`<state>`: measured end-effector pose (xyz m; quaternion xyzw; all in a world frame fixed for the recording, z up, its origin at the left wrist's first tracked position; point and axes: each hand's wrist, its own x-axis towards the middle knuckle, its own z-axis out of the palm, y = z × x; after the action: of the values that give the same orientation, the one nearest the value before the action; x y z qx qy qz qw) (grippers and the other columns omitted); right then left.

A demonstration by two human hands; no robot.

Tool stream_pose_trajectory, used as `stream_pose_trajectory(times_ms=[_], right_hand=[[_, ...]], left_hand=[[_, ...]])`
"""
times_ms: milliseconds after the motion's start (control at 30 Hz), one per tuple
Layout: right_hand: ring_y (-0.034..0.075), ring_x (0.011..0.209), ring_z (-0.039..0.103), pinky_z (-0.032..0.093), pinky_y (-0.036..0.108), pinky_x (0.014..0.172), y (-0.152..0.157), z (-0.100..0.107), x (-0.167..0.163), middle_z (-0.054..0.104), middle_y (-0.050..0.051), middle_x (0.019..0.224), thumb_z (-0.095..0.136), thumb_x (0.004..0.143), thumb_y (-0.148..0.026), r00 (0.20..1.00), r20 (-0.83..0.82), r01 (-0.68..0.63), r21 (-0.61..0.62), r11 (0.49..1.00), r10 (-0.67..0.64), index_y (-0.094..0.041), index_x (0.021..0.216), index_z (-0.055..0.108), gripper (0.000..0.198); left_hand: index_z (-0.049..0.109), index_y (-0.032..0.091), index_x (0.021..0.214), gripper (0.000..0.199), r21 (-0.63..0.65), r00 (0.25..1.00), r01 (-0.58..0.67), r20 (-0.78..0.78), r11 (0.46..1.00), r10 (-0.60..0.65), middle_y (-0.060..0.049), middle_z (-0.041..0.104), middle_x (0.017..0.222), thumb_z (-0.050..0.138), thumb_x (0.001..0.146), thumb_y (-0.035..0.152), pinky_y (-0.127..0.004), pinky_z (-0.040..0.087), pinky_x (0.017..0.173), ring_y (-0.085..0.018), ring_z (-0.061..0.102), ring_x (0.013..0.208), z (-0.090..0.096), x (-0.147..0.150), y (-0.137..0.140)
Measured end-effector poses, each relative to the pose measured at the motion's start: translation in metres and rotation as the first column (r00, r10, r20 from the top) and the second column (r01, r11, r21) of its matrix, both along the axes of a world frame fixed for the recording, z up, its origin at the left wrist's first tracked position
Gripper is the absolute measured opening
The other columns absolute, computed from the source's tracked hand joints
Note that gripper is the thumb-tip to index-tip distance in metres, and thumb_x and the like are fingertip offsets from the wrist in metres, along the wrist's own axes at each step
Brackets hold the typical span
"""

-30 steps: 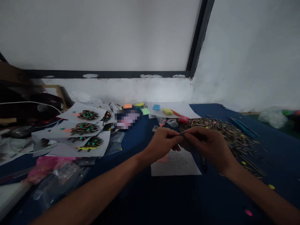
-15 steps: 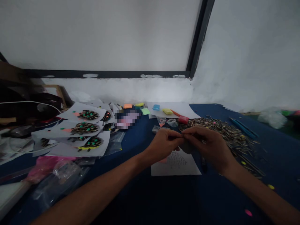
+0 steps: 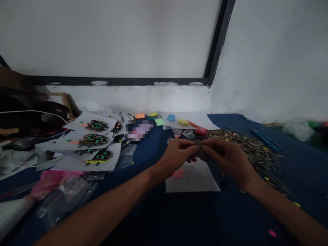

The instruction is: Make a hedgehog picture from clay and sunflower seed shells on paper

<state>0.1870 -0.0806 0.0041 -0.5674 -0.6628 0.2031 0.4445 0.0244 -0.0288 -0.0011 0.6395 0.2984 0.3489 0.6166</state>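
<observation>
My left hand (image 3: pixel 176 154) and my right hand (image 3: pixel 227 159) meet over the paper, each with thumb and fingers closed on a soft grey lump of clay (image 3: pixel 202 154). The fingers cover part of the lump. Below them lies a white sheet (image 3: pixel 192 185) with a dotted, dome-shaped hedgehog drawing (image 3: pixel 193 174). A flat patch of pink clay (image 3: pixel 178 173) covers the drawing's left end. Close to my right hand spreads a heap of striped sunflower seeds (image 3: pixel 247 145).
Sheets with seed-covered hedgehogs (image 3: pixel 93 140) are stacked at left, above plastic bags (image 3: pixel 73 186). Blue clay (image 3: pixel 171 117), yellow clay (image 3: pixel 183 122) and a red packet (image 3: pixel 201 131) are at the back. Blue tweezers (image 3: pixel 266 139) lie right. A dark pen-like object (image 3: pixel 223 179) is beside the sheet.
My fingertips have moved slightly apart, so more of the grey clay shows between them. My left hand has lifted a little, uncovering more of the pink patch and drawing.
</observation>
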Motion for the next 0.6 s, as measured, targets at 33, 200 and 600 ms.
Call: stream_pose_trajectory(times_ms=[33, 200, 600], right_hand=[[0.017, 0.063, 0.065, 0.052, 0.028, 0.056, -0.0001, 0.0007, -0.0002, 0.070, 0.003, 0.071, 0.059, 0.082, -0.033, 1.000, -0.018, -0.004, 0.002, 1.000, 0.004, -0.018, 0.086, 0.068, 0.017], [0.017, 0.064, 0.064, 0.051, 0.027, 0.056, -0.0007, 0.0015, -0.0001, 0.068, 0.003, 0.070, 0.062, 0.081, -0.034, 0.999, -0.038, -0.003, 0.015, 1.000, 0.004, -0.018, 0.079, 0.066, 0.016], [0.017, 0.068, 0.066, 0.053, 0.027, 0.059, -0.0016, 0.0015, -0.0007, 0.070, 0.003, 0.076, 0.060, 0.083, -0.032, 1.000, -0.018, -0.014, 0.009, 1.000, 0.015, -0.020, 0.084, 0.068, 0.015]], left_hand=[[0.069, 0.011, 0.081, 0.016, -0.002, 1.000, 0.022, 0.006, 1.000, -0.022, -0.003, 0.063, 0.069, 0.060, 0.082, 0.024, -0.022, 0.044, 0.058, -0.009, 0.055, 0.058, -0.0007, -0.0001, 0.0001], [0.068, 0.012, 0.080, 0.010, -0.004, 0.998, 0.051, 0.031, 0.999, -0.051, -0.002, 0.064, 0.072, 0.067, 0.074, 0.021, -0.021, 0.042, 0.057, -0.008, 0.054, 0.059, -0.0050, 0.0009, 0.0011], [0.070, 0.013, 0.079, 0.008, 0.011, 0.999, 0.044, -0.002, 0.999, -0.044, -0.001, 0.063, 0.067, 0.066, 0.075, 0.019, -0.020, 0.042, 0.055, -0.008, 0.055, 0.057, -0.0050, 0.0022, 0.0006]])
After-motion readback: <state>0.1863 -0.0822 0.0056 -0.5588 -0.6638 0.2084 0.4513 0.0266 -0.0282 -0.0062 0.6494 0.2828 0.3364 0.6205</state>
